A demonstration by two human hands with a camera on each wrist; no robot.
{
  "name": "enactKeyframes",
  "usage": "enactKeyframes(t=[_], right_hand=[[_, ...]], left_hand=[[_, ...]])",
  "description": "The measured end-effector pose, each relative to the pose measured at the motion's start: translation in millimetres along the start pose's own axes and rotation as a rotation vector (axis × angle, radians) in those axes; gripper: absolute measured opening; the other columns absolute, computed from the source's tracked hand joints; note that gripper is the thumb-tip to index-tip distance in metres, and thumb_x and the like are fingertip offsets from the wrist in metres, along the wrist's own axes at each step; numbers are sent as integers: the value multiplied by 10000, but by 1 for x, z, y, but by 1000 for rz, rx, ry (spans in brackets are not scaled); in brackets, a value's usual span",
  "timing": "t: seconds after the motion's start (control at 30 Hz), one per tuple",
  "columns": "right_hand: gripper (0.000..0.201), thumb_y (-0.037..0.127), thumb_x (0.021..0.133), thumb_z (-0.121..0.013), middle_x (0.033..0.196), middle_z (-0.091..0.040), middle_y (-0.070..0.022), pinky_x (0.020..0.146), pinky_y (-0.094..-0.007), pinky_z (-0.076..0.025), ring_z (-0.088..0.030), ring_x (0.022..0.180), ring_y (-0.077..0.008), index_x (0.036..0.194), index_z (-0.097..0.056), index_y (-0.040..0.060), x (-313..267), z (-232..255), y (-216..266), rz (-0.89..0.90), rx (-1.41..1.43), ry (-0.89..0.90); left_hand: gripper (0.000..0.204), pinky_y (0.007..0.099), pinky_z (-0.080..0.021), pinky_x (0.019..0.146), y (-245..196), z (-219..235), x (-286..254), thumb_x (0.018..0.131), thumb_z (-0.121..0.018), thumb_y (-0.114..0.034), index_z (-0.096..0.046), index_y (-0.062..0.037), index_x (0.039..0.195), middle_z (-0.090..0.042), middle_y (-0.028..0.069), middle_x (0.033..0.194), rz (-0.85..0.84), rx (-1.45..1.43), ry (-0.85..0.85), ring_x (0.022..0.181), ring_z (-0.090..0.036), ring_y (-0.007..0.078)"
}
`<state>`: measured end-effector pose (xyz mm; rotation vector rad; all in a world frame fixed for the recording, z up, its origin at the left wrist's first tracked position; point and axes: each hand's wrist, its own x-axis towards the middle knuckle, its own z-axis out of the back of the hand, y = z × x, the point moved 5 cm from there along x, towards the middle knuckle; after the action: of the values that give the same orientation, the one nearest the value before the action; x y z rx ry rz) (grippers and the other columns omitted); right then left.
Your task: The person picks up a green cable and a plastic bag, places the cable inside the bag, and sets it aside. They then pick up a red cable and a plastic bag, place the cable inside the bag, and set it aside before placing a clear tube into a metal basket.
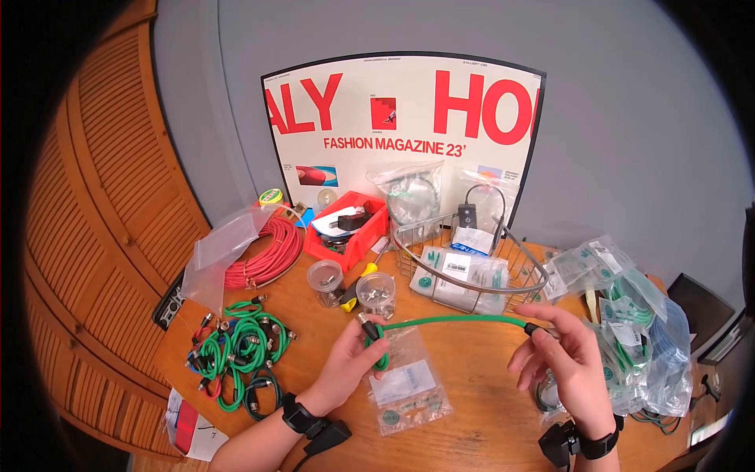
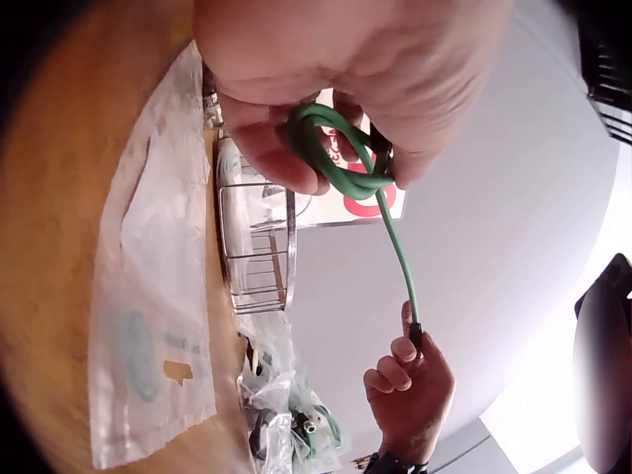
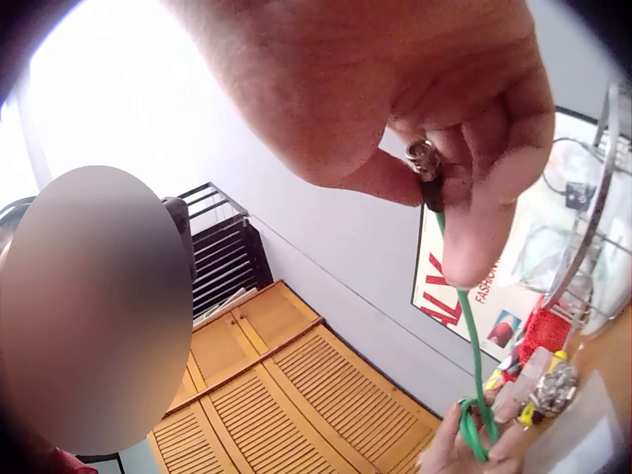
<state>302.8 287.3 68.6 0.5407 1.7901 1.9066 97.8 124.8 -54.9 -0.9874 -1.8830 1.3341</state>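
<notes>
A green cable [image 1: 448, 320] with black-sleeved metal connectors spans the space between the hands, above the table. My left hand [image 1: 348, 363] pinches its looped part, and one connector [image 1: 366, 322] sticks up by the thumb. In the left wrist view the small loop [image 2: 341, 163] sits between thumb and fingers. My right hand [image 1: 562, 354] pinches the other end between thumb and index finger; its metal connector [image 3: 423, 156] shows in the right wrist view. Below the hands lies a flat clear plastic bag [image 1: 425, 408] with a white label.
A pile of green cables [image 1: 244, 346] lies at left, near a red cable coil [image 1: 267, 256]. Behind are a red bin [image 1: 368, 250], two clear tubs [image 1: 324, 277] of small metal parts, a screwdriver [image 1: 350, 297] and a wire basket [image 1: 535, 289]. Bagged cables [image 1: 629, 334] heap up at right.
</notes>
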Motion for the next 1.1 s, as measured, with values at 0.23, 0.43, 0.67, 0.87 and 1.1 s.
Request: enactKeyframes(t=[0.23, 0.43, 0.67, 0.87, 1.1], right_hand=[[312, 24, 951, -464, 711, -650, -91, 548, -234, -492, -624, 594, -121, 1260, -510, 6, 1, -5, -2, 26, -38, 27], [259, 28, 955, -470, 691, -639, -75, 557, -233, -492, -616, 590, -115, 1199, -552, 2, -6, -8, -1, 24, -7, 98], [239, 87, 917, -587, 711, -657, -45, 562, -226, -486, -613, 609, -91, 1144, -518, 65, -18, -39, -13, -39, -76, 358], [200, 92, 905, -589, 809, -661, -58, 558, -241, -461, -617, 664, -124, 1089, -512, 75, -25, -65, -36, 10, -234, 435], [236, 88, 903, -611, 768, -636, -44, 597, -248, -470, -624, 691, -115, 1083, -458, 84, -35, -91, -42, 158, -223, 492]], left_hand=[[294, 230, -476, 589, 2, 5, 3, 910, -619, -71, -455, -73, 1154, -572, 27, 935, -70, 138, -96, 737, -569, 93], [274, 221, -498, 609, 1, 3, 3, 890, -650, -61, -470, -44, 1096, -614, 35, 861, -9, 183, -62, 753, -614, 94], [156, 291, -541, 672, 0, 2, 4, 960, -561, -143, -428, -72, 1000, -673, 141, 941, -44, 12, -72, 789, -673, 185], [145, 319, -538, 665, 12, 5, 0, 990, -506, -192, -395, -106, 1030, -666, 140, 934, 93, -76, -137, 759, -667, 213], [289, 320, -507, 750, 7, 0, -2, 998, -479, -186, -384, -121, 1262, -625, 132, 1045, 66, -169, -92, 883, -631, 208]])
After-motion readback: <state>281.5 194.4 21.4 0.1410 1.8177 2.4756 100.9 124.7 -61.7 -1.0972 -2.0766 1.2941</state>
